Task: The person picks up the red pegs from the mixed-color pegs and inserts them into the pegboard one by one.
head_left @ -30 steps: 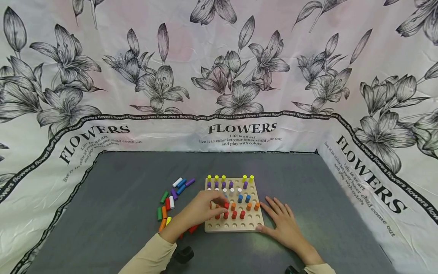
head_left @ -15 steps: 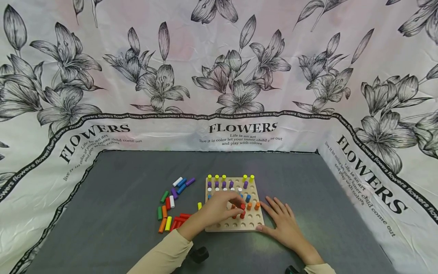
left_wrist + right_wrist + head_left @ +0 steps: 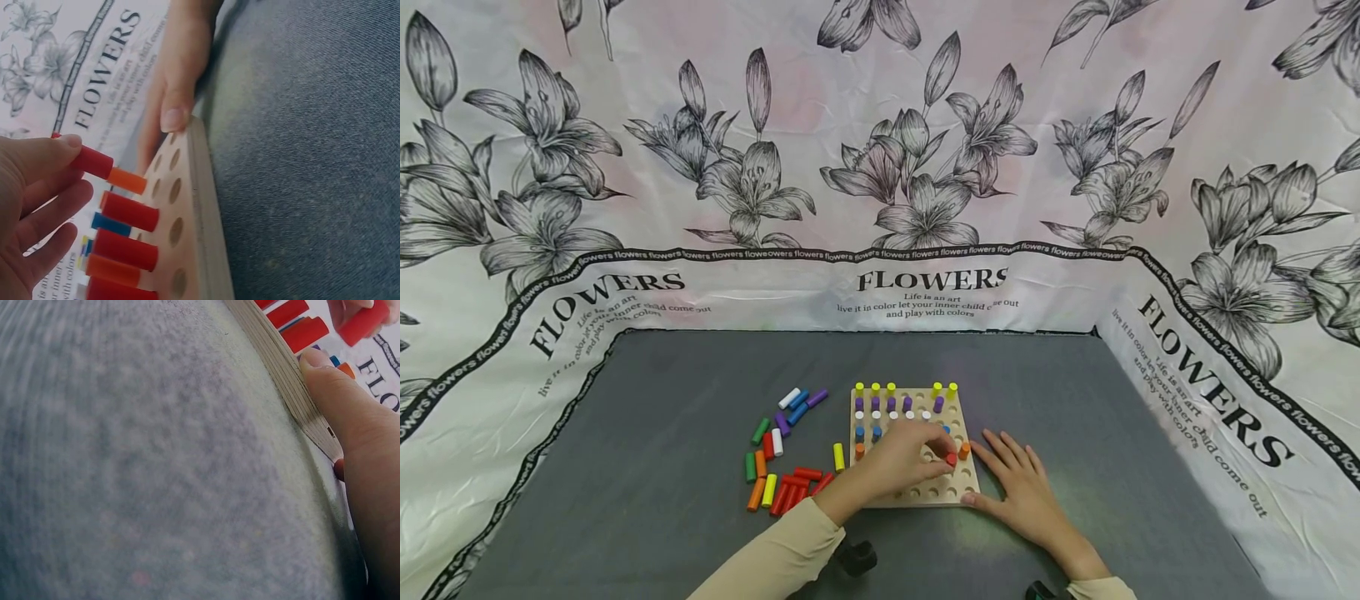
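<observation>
One grey surface (image 3: pixel 700 400) is occupied by a wooden pegboard (image 3: pixel 917 500), set roughly midway between its left and right edges, well apart from the far edge. The right hand (image 3: pixel 1015 487) is spread wide, its thumb laid at the board's near right corner. By the left hand (image 3: pixel 898 458), a red peg (image 3: pixel 951 459) is pinched; it has just been carried rightward, beyond the standing red pegs (image 3: pixel 127 250), and is judged not yet seated.

The bare left hand (image 3: pixel 906 458) is held in a pinch, its forearm in a loose beige sleeve (image 3: pixel 775 554) angled inward, while the bare right hand (image 3: pixel 1018 496) is held with fingers spread.
</observation>
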